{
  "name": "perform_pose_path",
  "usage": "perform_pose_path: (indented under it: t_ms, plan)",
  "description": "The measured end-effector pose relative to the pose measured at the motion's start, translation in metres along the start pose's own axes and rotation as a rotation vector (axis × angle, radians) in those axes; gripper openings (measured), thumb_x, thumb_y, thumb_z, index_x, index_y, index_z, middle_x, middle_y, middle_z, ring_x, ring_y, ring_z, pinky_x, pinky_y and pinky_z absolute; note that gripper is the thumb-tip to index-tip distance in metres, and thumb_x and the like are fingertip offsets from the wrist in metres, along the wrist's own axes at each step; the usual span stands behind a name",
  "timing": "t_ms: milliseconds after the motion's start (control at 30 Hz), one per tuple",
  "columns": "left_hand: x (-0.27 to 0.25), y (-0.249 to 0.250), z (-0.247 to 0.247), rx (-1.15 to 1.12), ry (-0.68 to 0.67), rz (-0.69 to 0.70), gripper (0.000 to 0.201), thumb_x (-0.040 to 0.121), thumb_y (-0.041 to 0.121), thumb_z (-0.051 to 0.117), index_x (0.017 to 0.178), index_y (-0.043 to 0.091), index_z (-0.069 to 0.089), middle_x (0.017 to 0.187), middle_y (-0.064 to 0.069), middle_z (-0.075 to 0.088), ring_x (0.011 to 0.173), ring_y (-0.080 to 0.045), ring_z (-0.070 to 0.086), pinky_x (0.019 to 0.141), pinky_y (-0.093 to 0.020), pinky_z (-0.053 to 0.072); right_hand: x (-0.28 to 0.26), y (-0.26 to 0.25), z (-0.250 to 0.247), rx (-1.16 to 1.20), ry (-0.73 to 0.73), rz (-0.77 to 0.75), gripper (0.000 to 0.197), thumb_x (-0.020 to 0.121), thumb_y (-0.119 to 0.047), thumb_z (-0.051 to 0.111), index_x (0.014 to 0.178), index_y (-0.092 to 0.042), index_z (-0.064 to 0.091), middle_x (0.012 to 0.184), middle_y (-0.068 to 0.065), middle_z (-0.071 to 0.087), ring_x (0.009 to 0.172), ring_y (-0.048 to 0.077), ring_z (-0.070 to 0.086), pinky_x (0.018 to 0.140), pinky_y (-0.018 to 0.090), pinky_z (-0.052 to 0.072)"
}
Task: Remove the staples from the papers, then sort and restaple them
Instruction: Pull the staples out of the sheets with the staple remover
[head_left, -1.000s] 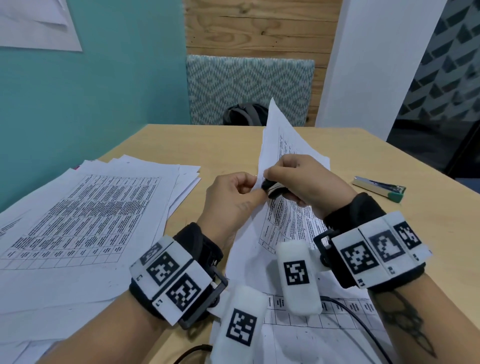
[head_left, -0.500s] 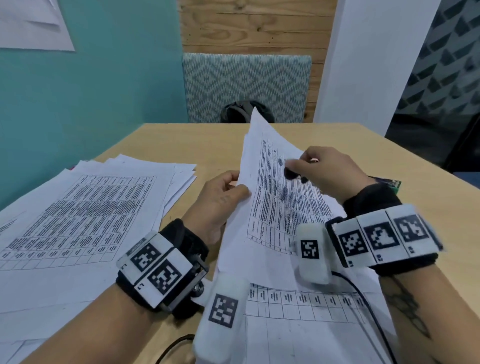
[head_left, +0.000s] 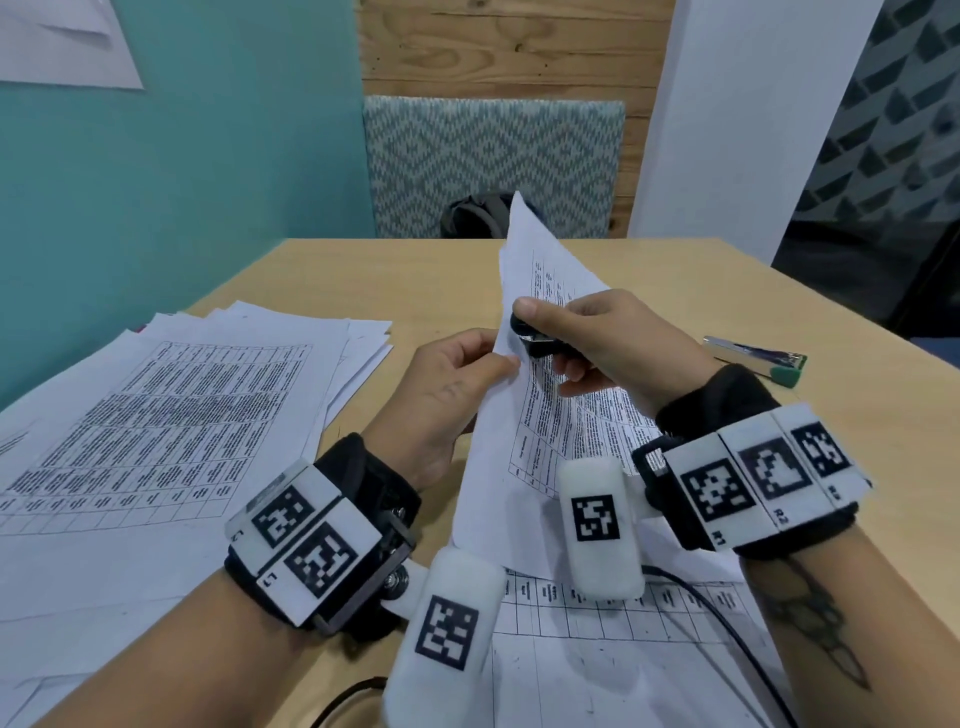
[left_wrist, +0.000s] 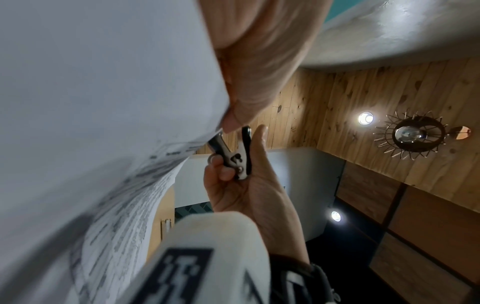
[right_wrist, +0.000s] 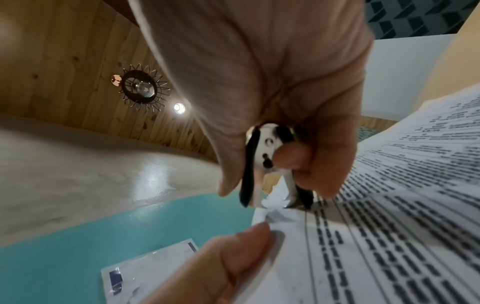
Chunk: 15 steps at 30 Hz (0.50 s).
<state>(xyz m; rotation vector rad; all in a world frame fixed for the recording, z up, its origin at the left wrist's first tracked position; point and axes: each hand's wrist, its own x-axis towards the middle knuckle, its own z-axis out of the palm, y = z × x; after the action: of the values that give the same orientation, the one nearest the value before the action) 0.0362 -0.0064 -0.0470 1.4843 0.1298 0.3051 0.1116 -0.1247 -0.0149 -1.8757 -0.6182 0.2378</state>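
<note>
Our left hand (head_left: 447, 395) pinches the paper (head_left: 524, 441); our right hand (head_left: 608, 338) squeezes the staple remover (head_left: 530, 338) by the corner; pulling hard could rip it

A light wooden table (head_left: 332, 275) carries everything, its left edge running along a teal wall and its far edge meeting a patterned chair back. A fanned pile of printed sheets (head_left: 156, 415) covers the left side from the near edge up toward the middle, the top sheet showing a table of text, and more printed sheets (head_left: 623, 665) lie flat at the near edge in the middle, with a black cable (head_left: 727, 634) across them. Near the right edge lies a silver stapler (head_left: 756, 356) with a green end, well apart from the papers.
</note>
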Motion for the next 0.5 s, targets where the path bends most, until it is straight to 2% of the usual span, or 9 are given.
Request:
perform_pose_path:
  t_ms: [100, 167, 267, 333, 400, 500]
  plan:
    - [0.0007, -0.0011, 0.0003, 0.073, 0.007, 0.043, 0.014, 0.091, 0.006, 0.052, 0.095, 0.010, 0.065, 0.086, -0.007, 0.064, 0.069, -0.014, 0.058, 0.057, -0.018, 0.049, -0.0007, -0.0015, -0.0015, -0.016, -0.020, 0.025, 0.036, 0.082, -0.044, 0.064, 0.076, -0.009, 0.057, 0.061, 0.004, 0.047, 0.044, 0.006, 0.044, 0.047, 0.018, 0.047]
    - [0.0019, -0.0024, 0.0014, 0.127, 0.036, 0.059, 0.012, 0.091, 0.012, 0.054, 0.088, 0.014, 0.065, 0.083, -0.005, 0.063, 0.065, -0.012, 0.056, 0.053, -0.016, 0.045, -0.0006, -0.0014, -0.0012, -0.023, -0.018, 0.033, 0.034, 0.084, -0.043, 0.063, 0.075, -0.011, 0.058, 0.064, 0.003, 0.049, 0.045, 0.005, 0.044, 0.047, 0.017, 0.045]
    - [0.0032, -0.0035, 0.0014, 0.161, 0.067, 0.076, 0.013, 0.091, 0.014, 0.055, 0.088, 0.008, 0.066, 0.084, -0.009, 0.062, 0.068, -0.015, 0.055, 0.054, -0.017, 0.044, -0.0002, -0.0015, 0.0020, -0.020, -0.016, 0.044, 0.033, 0.085, -0.039, 0.063, 0.065, -0.013, 0.057, 0.068, 0.006, 0.052, 0.044, 0.005, 0.043, 0.045, 0.018, 0.041]
    - [0.0040, -0.0042, 0.0004, 0.160, 0.076, 0.086, 0.014, 0.091, 0.011, 0.054, 0.090, 0.003, 0.066, 0.084, -0.012, 0.062, 0.072, -0.018, 0.054, 0.059, -0.022, 0.044, 0.0005, -0.0014, 0.0036, -0.012, 0.001, 0.058, 0.034, 0.086, -0.035, 0.063, 0.061, -0.014, 0.053, 0.061, 0.003, 0.049, 0.043, 0.006, 0.042, 0.042, 0.015, 0.039]
    - [0.0040, -0.0048, -0.0001, 0.147, 0.080, 0.089, 0.014, 0.091, 0.008, 0.053, 0.086, 0.005, 0.066, 0.084, -0.013, 0.062, 0.073, -0.019, 0.054, 0.061, -0.023, 0.044, 0.0005, -0.0014, 0.0049, -0.005, 0.021, 0.072, 0.033, 0.087, -0.032, 0.063, 0.064, -0.014, 0.047, 0.056, 0.001, 0.046, 0.042, 0.006, 0.041, 0.039, 0.012, 0.036]
    - [0.0044, -0.0057, -0.0006, 0.110, 0.079, 0.091, 0.014, 0.091, 0.005, 0.052, 0.087, 0.002, 0.065, 0.085, -0.015, 0.062, 0.074, -0.021, 0.055, 0.065, -0.026, 0.045, 0.0002, -0.0012, 0.0074, 0.011, 0.037, 0.075, 0.032, 0.087, -0.030, 0.063, 0.067, -0.013, 0.045, 0.068, 0.009, 0.051, 0.046, 0.010, 0.040, 0.037, 0.011, 0.033]
